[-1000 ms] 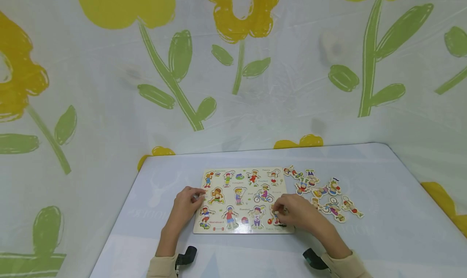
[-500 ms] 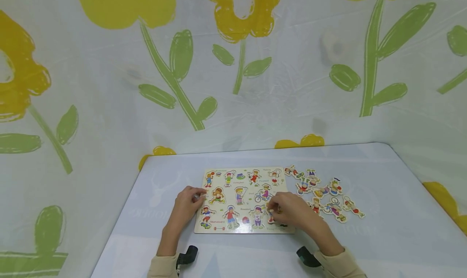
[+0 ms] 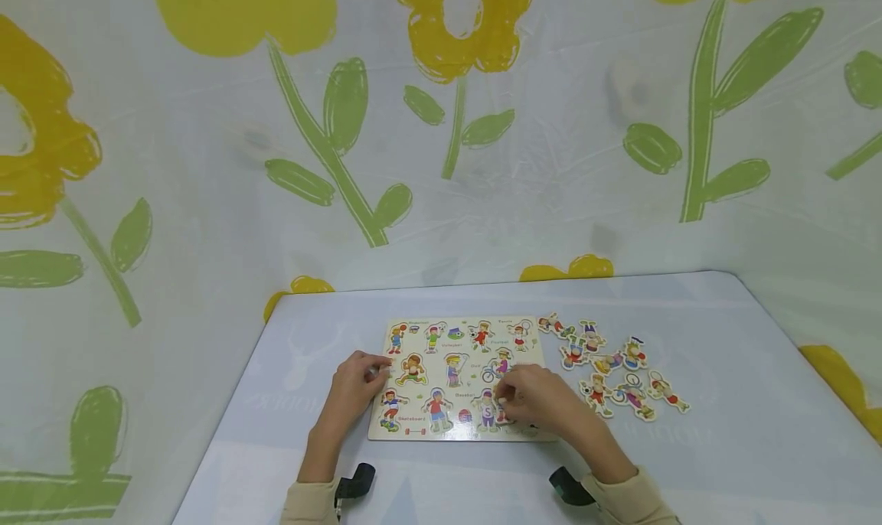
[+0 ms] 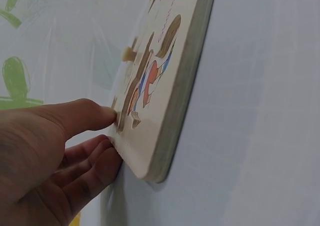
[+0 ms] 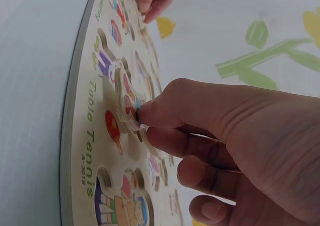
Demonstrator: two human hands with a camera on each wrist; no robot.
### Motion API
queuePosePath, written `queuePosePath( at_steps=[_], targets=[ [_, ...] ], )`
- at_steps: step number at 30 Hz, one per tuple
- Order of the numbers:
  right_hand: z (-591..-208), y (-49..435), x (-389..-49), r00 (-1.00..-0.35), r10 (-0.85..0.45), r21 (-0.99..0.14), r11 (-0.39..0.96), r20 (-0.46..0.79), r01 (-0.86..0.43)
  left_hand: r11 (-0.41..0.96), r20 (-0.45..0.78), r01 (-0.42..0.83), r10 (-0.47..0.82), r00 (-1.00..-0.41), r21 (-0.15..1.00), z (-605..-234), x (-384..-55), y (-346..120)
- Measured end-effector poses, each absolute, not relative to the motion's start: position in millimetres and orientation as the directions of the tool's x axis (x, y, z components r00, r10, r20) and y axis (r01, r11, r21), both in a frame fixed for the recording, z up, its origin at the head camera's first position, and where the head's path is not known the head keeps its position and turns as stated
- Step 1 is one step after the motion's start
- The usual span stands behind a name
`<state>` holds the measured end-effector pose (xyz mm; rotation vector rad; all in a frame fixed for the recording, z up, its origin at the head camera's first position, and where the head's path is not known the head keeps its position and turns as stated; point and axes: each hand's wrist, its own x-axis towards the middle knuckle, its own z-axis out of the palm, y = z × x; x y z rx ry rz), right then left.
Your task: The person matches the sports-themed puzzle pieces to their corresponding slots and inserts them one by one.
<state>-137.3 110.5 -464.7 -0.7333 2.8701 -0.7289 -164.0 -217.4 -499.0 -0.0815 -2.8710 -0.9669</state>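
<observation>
A wooden puzzle board (image 3: pixel 436 378) with printed sports figures and shaped recesses lies on the table. My left hand (image 3: pixel 354 379) holds its left edge, thumb on the top face and the other fingers curled at the side, as the left wrist view shows. My right hand (image 3: pixel 534 395) pinches a cut-out wooden puzzle piece (image 5: pixel 129 98) between thumb and index finger. In the right wrist view this piece overlaps the purple-clad baseball figure, close over the board, with the remaining fingers loosely curled. Left of the printed "Table Tennis" lettering in the head view, the hand covers part of the board.
Several loose figure pieces (image 3: pixel 596 393) lie scattered on the table right of the board, some overlapping. A small wooden knob (image 4: pixel 129 54) stands up from the board in the left wrist view. Behind the table (image 3: pixel 723 448) hangs a flower-patterned cloth (image 3: pixel 551 165).
My right hand has moved left across the board's lower right with the pinched piece, from the table tennis figure to the baseball figure. My left hand stays at the left edge.
</observation>
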Motion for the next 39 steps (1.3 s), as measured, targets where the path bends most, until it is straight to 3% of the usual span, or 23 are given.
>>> queuePosePath(
  at_steps=[39],
  targets=[
    [-460.6,66.8,-141.2,-0.853,-0.520,-0.482,0.739,0.037,-0.471,0.785,0.102,0.075,0.015,-0.995,0.615,-496.6,-163.1,-216.8]
  ],
)
